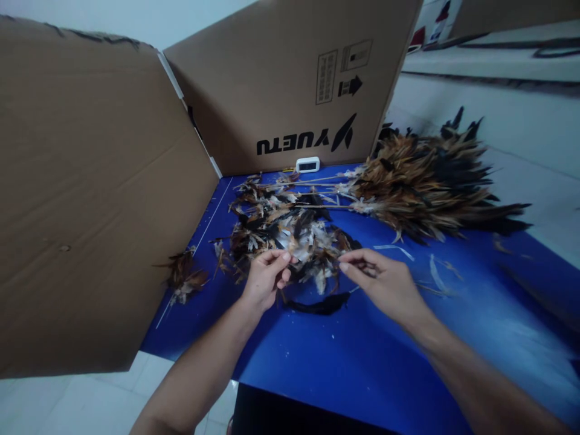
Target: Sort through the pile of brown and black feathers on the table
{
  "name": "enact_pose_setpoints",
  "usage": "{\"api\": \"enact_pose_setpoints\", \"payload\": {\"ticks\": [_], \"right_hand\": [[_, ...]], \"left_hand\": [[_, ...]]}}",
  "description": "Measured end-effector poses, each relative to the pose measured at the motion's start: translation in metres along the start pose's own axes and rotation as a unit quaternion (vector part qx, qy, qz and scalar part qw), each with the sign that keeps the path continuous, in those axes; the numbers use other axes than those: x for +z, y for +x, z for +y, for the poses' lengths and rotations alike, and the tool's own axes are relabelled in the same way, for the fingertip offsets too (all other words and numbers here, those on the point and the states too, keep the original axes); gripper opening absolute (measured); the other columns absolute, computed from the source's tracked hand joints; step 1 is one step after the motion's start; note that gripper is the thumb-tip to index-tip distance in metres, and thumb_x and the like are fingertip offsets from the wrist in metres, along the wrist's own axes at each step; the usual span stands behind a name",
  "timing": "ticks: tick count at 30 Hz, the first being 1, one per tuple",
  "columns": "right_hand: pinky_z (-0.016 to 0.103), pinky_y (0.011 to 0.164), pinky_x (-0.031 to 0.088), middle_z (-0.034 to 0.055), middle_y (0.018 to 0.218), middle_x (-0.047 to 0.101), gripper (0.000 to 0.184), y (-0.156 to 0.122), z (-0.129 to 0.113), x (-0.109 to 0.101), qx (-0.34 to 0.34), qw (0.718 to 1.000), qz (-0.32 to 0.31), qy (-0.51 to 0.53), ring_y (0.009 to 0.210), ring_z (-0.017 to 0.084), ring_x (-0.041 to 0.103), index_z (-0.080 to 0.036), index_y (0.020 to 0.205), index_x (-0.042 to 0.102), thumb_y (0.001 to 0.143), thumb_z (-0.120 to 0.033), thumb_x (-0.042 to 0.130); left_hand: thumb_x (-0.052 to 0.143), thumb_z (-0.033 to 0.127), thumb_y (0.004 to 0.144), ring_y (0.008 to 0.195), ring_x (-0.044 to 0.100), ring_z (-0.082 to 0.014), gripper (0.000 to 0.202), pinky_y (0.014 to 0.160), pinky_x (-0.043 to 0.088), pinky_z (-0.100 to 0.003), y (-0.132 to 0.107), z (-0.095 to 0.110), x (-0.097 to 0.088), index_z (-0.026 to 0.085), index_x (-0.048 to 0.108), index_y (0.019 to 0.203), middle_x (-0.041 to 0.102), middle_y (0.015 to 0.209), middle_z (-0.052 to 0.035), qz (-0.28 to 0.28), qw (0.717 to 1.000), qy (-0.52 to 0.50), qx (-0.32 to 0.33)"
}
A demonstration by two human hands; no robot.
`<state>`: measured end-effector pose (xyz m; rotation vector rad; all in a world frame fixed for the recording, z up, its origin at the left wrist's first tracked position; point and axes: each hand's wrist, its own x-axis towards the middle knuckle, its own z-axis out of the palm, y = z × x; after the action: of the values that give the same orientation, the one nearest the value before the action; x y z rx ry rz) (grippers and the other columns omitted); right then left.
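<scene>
My left hand (267, 281) is closed in a pinch at the near edge of a loose feather pile (272, 229). A small pale tan feather (293, 244) shows at its fingertips. To the right, my right hand (385, 281) has its thumb and forefinger together by the pile's right edge. Whatever lies between those fingertips is too small to make out. The pile mixes brown, black and white feathers. A long black feather (319, 304) lies on the blue tabletop (312, 368) between and below my hands.
Feather dusters (421, 181) with thin sticks lie at the back right. A small brown feather clump (185, 278) sits at left. Cardboard panels (90, 193) wall the left and back, with a white digital device (307, 164) against the back one. Clear strips (437, 275) lie at right.
</scene>
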<state>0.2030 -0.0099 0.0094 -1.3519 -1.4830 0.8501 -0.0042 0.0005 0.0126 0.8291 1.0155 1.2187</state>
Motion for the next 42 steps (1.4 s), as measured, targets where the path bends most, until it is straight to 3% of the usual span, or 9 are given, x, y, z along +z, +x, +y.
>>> {"api": "enact_pose_setpoints", "payload": {"ticks": [3, 7, 9, 14, 21, 28, 31, 35, 42], "right_hand": [[0.034, 0.075, 0.046, 0.0036, 0.086, 0.065, 0.014, -0.006, -0.003, 0.003, -0.106, 0.985, -0.121, -0.068, 0.082, 0.019, 0.059, -0.025, 0.080, 0.065, 0.080, -0.026, 0.052], [0.035, 0.081, 0.045, 0.0025, 0.085, 0.064, 0.023, -0.018, -0.010, 0.011, -0.202, 0.922, -0.317, -0.094, 0.083, 0.018, 0.057, -0.025, 0.083, 0.067, 0.080, -0.015, 0.046], [0.035, 0.081, 0.044, 0.0027, 0.085, 0.064, 0.022, -0.022, -0.010, 0.014, -0.227, 0.896, -0.361, -0.124, 0.083, 0.018, 0.057, -0.024, 0.085, 0.067, 0.079, -0.013, 0.049], [0.036, 0.076, 0.044, 0.0047, 0.084, 0.063, 0.023, -0.013, -0.001, 0.008, -0.261, 0.909, -0.273, -0.176, 0.081, 0.019, 0.056, -0.024, 0.087, 0.067, 0.082, -0.014, 0.047], [0.036, 0.077, 0.046, 0.0039, 0.086, 0.065, 0.020, 0.000, 0.006, -0.006, -0.193, 0.952, -0.059, -0.231, 0.083, 0.021, 0.060, -0.025, 0.087, 0.065, 0.081, -0.021, 0.046], [0.034, 0.067, 0.043, 0.0032, 0.069, 0.061, 0.019, -0.002, 0.014, 0.005, -0.177, 0.925, -0.076, -0.327, 0.067, 0.019, 0.056, -0.022, 0.071, 0.061, 0.081, -0.035, 0.051], [0.033, 0.067, 0.041, 0.0035, 0.069, 0.060, 0.018, -0.002, 0.015, 0.008, -0.194, 0.919, -0.098, -0.329, 0.067, 0.019, 0.055, -0.022, 0.068, 0.059, 0.081, -0.029, 0.050], [0.029, 0.057, 0.039, 0.0010, 0.062, 0.057, 0.015, 0.000, 0.010, 0.005, -0.138, 0.951, -0.101, -0.257, 0.060, 0.016, 0.052, -0.023, 0.065, 0.057, 0.078, -0.024, 0.050], [0.025, 0.050, 0.037, -0.0015, 0.059, 0.058, 0.022, 0.004, 0.003, -0.006, -0.004, 0.995, -0.051, -0.082, 0.053, 0.013, 0.050, -0.022, 0.070, 0.061, 0.075, -0.043, 0.058]], "left_hand": [[0.077, 0.033, 0.061, 0.039, 0.043, 0.0000, 0.032, 0.032, 0.023, -0.011, 0.002, 0.004, -0.003, 0.013, 0.056, 0.074, 0.065, 0.072, -0.0027, 0.014, 1.000, -0.022, 0.013], [0.077, 0.032, 0.061, 0.038, 0.040, 0.0008, 0.030, 0.032, 0.021, -0.011, 0.004, 0.010, -0.005, 0.013, 0.056, 0.073, 0.064, 0.072, -0.0023, 0.022, 0.999, -0.036, 0.030], [0.076, 0.031, 0.061, 0.039, 0.040, 0.0009, 0.030, 0.032, 0.020, -0.011, 0.005, 0.012, -0.006, 0.013, 0.056, 0.074, 0.064, 0.072, -0.0020, 0.028, 0.998, -0.039, 0.036], [0.076, 0.031, 0.061, 0.040, 0.041, 0.0006, 0.029, 0.033, 0.021, -0.011, 0.006, 0.014, -0.007, 0.013, 0.056, 0.074, 0.064, 0.072, -0.0015, 0.035, 0.998, -0.037, 0.037], [0.076, 0.033, 0.061, 0.041, 0.042, -0.0002, 0.030, 0.033, 0.021, -0.011, 0.005, 0.012, -0.007, 0.014, 0.057, 0.075, 0.064, 0.073, -0.0014, 0.026, 0.999, -0.023, 0.034], [0.075, 0.032, 0.063, 0.041, 0.043, -0.0006, 0.028, 0.034, 0.023, -0.012, 0.003, 0.010, -0.005, 0.013, 0.057, 0.074, 0.064, 0.072, -0.0017, 0.011, 0.999, -0.021, 0.035], [0.074, 0.032, 0.064, 0.042, 0.043, -0.0007, 0.027, 0.034, 0.024, -0.012, 0.003, 0.008, -0.004, 0.013, 0.057, 0.074, 0.064, 0.072, -0.0019, 0.004, 0.999, -0.017, 0.031], [0.074, 0.033, 0.064, 0.042, 0.044, -0.0010, 0.027, 0.034, 0.025, -0.012, 0.003, 0.006, -0.004, 0.013, 0.058, 0.074, 0.064, 0.072, -0.0023, 0.000, 1.000, -0.010, 0.023], [0.074, 0.033, 0.064, 0.042, 0.044, -0.0010, 0.028, 0.034, 0.025, -0.012, 0.004, 0.005, -0.005, 0.012, 0.057, 0.074, 0.064, 0.072, -0.0024, 0.004, 1.000, -0.012, 0.025]]}}
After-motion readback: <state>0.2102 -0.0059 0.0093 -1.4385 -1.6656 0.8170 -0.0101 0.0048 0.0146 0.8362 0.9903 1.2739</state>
